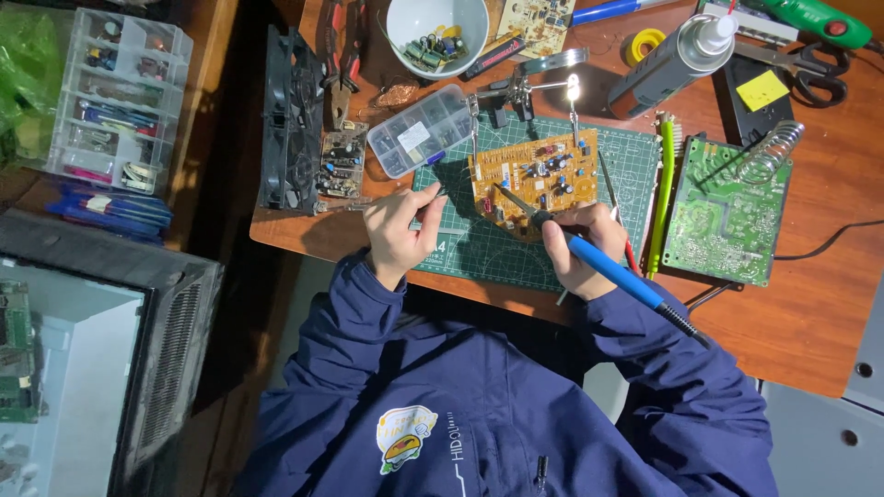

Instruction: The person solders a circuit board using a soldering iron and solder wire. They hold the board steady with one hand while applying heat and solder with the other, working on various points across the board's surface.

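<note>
An orange circuit board (pixel 539 179) with small components is held tilted by a clip stand (pixel 516 92) over a green cutting mat (pixel 479 253). My right hand (pixel 582 250) grips a blue-handled soldering iron (pixel 608 267); its tip touches the board's left part. My left hand (pixel 398 230) is closed on a thin metal wire or tool (pixel 433 195) that points toward the board's left edge. Both arms are in dark blue sleeves.
A green circuit board (pixel 727 216) and coiled iron stand (pixel 772 152) lie right. At the back are a white bowl of parts (pixel 437 28), a clear parts box (pixel 419 129), a spray can (pixel 677 51) and scissors (pixel 815 74). A black fan (pixel 290 120) stands left.
</note>
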